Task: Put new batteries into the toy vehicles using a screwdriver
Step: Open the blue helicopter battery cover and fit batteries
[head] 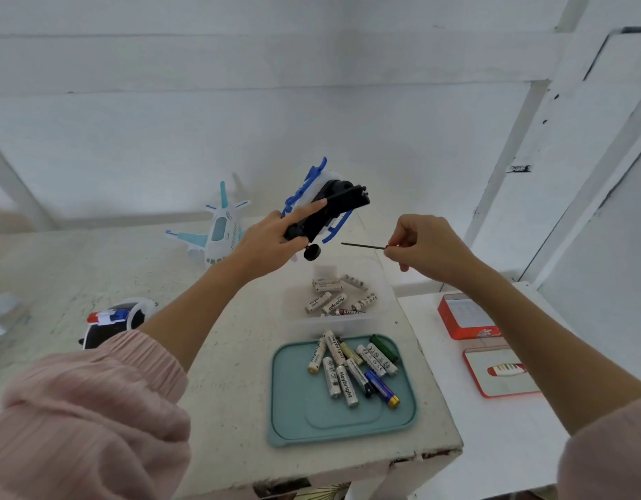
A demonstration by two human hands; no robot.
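My left hand [272, 243] holds a blue-and-white toy vehicle [322, 203] up in the air, its black underside turned toward me and a small black wheel hanging at the bottom. My right hand [423, 247] pinches a thin black screwdriver [362, 245] whose tip points left at the toy, a short gap away. Below them a clear plastic box [380, 283] holds several batteries. A teal tray [293, 420] in front of it holds several more batteries.
A white and light-blue toy airplane [218, 232] stands at the back of the white table [239, 409]. A toy police car [113, 319] sits at left, partly behind my forearm. A red box [463, 315] and its lid [499, 371] lie on the lower surface at right.
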